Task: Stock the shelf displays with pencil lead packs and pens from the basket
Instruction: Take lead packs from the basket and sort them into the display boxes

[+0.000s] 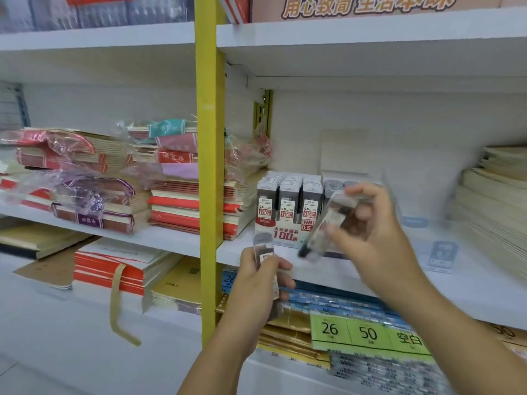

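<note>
So the hands are working right at the front edge of a white shelf point(328, 269), and there isn't loads of room. Just left of the left hand point(258, 283) runs a yellow upright post point(209, 166), and past that post sit wrapped stacks of notebooks point(176, 201) reaching nearly to the shelf lip. Well off to the right of the right hand point(370, 232) there's a tall pile of pale notebooks point(493, 201); between that pile and the hand the shelf surface is mostly bare, apart from a couple of small blue tags point(442, 256) near the edge. Overhead, the next shelf board point(370, 67) leaves a fair gap above the hands.

The display box point(288, 212) of pencil lead packs stands directly behind both hands, its rows packed upright, with its printed front facing out.

Left hand is wrapped around a lead pack point(266, 260), held roughly upright, lower than the shelf lip. Right hand has its fingers pinched on another pack point(328, 220), tilted diagonally, in front of the display box's right end. That one's motion-blurred, so I can't tell whether it touches the box.
</note>
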A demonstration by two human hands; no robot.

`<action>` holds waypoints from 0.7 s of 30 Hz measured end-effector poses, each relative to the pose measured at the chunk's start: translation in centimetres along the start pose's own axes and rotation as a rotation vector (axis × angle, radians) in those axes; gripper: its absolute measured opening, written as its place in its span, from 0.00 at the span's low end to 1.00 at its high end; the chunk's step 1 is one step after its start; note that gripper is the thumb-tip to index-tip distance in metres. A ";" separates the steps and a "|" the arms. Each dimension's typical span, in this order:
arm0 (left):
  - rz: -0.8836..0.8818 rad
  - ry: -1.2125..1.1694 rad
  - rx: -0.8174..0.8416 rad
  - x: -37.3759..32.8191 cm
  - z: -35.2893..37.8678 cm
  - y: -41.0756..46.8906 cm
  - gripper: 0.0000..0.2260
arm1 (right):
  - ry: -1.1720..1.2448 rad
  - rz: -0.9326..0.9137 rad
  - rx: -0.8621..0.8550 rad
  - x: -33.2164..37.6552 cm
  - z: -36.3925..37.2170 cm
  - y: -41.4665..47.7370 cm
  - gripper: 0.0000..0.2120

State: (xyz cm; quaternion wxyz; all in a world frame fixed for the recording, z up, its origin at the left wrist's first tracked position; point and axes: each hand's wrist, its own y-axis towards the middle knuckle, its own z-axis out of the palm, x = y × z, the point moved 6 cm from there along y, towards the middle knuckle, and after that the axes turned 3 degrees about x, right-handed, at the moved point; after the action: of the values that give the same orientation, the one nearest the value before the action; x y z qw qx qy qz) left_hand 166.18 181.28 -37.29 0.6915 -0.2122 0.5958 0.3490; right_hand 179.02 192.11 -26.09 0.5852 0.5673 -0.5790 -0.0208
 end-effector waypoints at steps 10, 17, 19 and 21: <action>0.157 -0.013 0.000 -0.7 -2.0 1.0 0.05 | -0.683 -0.140 0.092 1.8 1.0 7.6 0.16; 0.118 -0.028 0.085 -0.7 -1.7 1.2 0.06 | -1.102 -0.058 0.167 0.1 1.0 8.9 0.07; 0.116 -0.033 0.116 -0.8 -1.5 1.1 0.08 | -1.104 -0.086 0.128 0.2 0.9 8.2 0.11; 0.122 -0.014 0.154 -1.2 -0.9 0.6 0.07 | -0.974 -0.149 0.050 1.0 1.0 6.5 0.11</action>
State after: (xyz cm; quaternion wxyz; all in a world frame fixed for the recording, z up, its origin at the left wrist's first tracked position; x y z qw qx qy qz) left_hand 165.07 180.72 -36.21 0.6875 -0.1192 0.6279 0.3449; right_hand 174.52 193.12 -21.30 0.2295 0.5455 -0.7434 -0.3116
